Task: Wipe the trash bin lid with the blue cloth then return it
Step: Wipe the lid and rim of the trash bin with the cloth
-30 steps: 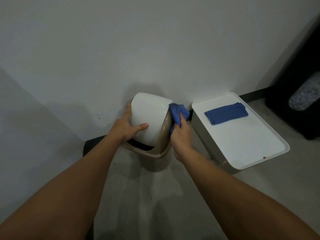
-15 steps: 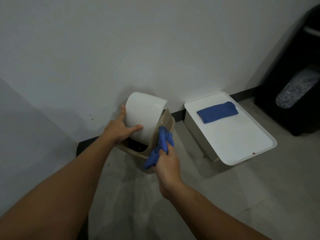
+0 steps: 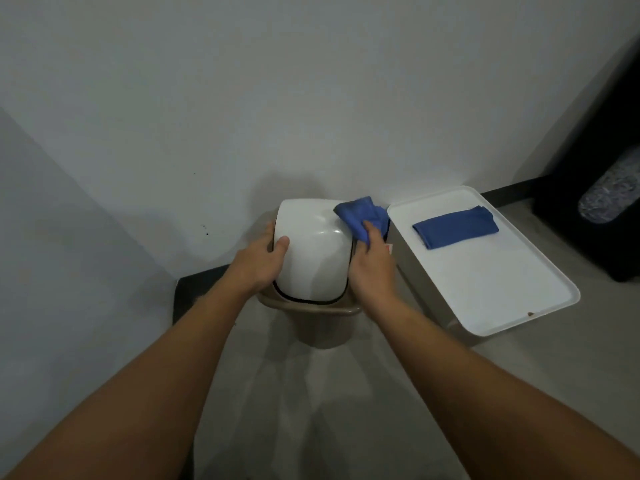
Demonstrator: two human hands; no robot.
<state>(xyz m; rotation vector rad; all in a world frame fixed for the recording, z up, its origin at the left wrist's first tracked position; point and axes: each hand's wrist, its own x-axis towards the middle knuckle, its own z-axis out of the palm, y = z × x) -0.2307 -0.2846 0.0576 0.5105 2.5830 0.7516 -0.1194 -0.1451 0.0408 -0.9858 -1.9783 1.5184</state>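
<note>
A small tan trash bin (image 3: 322, 332) stands on the floor against the white wall. Its white swing lid (image 3: 313, 252) sits level on the rim. My left hand (image 3: 259, 263) grips the lid's left edge, thumb on top. My right hand (image 3: 372, 268) is closed on a crumpled blue cloth (image 3: 360, 214), which presses against the lid's upper right corner.
Right of the bin stands a white-lidded box (image 3: 485, 292) with a second folded blue cloth (image 3: 455, 226) lying on it. A black bin with a clear bag (image 3: 613, 195) fills the right corner. A wall runs along the left, with grey floor in front.
The lid has swung from tilted up to level on the bin. My right hand carried the cloth from the bin's front rim up to the lid's upper right corner.
</note>
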